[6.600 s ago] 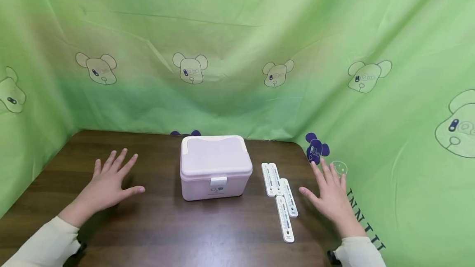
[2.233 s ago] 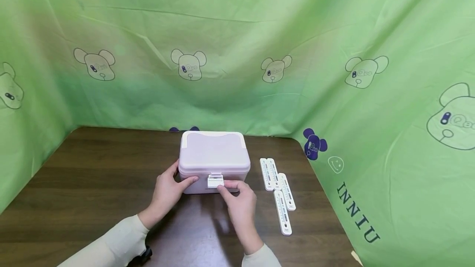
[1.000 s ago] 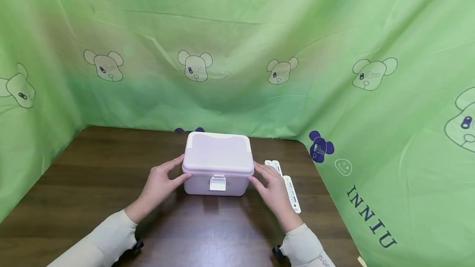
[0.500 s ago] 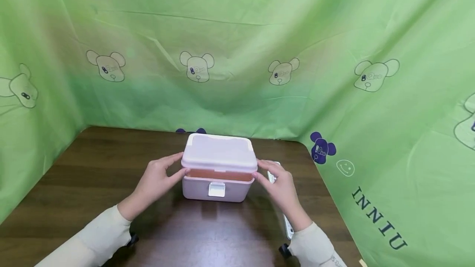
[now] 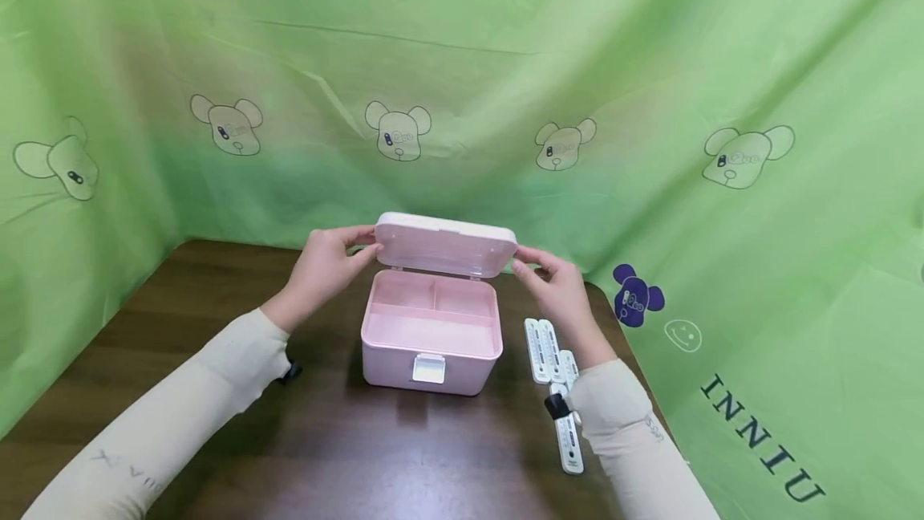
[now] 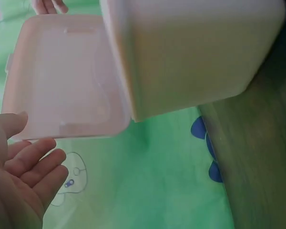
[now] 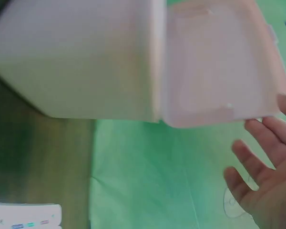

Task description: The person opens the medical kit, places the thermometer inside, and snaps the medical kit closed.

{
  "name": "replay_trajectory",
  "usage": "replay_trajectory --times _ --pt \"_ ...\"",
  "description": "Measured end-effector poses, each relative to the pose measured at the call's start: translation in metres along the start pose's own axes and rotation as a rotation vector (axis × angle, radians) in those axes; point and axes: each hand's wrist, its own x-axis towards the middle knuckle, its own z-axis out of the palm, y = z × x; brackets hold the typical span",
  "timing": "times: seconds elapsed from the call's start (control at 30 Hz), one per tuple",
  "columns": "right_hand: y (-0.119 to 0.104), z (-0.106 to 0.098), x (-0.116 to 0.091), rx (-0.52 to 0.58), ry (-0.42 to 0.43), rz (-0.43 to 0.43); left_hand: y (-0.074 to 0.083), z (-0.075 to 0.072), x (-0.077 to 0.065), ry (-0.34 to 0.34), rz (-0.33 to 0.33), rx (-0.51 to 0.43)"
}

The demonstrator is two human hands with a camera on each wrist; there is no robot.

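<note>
A pink storage box (image 5: 426, 375) stands at the middle of the table, its hinged lid (image 5: 446, 249) raised and tilted back. Inside, two small compartments lie behind one wide compartment (image 5: 433, 331). The white latch (image 5: 429, 368) hangs down on the front. My left hand (image 5: 325, 263) pinches the lid's left edge between thumb and fingers; in the left wrist view the thumb (image 6: 12, 125) lies over the lid's inner side. At the lid's right edge, my right hand (image 5: 561, 295) pinches in the same way, its lower fingers (image 7: 250, 164) spread loosely in the right wrist view.
Several white strip thermometers (image 5: 536, 351) lie on the table right of the box, partly hidden under the right forearm. A green printed cloth (image 5: 476, 87) hangs behind and beside the dark wooden table (image 5: 346, 456).
Earlier the box was closed and the hands lay apart. The right hand flipped the latch down, then both hands took the lid's sides and swung it up and back, exposing the inside.
</note>
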Motion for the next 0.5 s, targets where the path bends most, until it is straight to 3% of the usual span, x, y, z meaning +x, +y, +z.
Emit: replay_trajectory --times 0.1,0.23,0.5 --pt "-0.001 -0.003 0.016 0.045 -0.028 0.051 -0.001 0.005 0.014 -0.013 -0.056 -0.051" --pt "0.002 0.003 0.034 0.05 -0.024 0.02 -0.007 0.009 0.024 -0.018 -0.083 -0.059" --pt "0.026 0.019 0.043 -0.108 -0.026 -0.078 -0.027 0.029 0.029 -0.081 -0.1 -0.079"
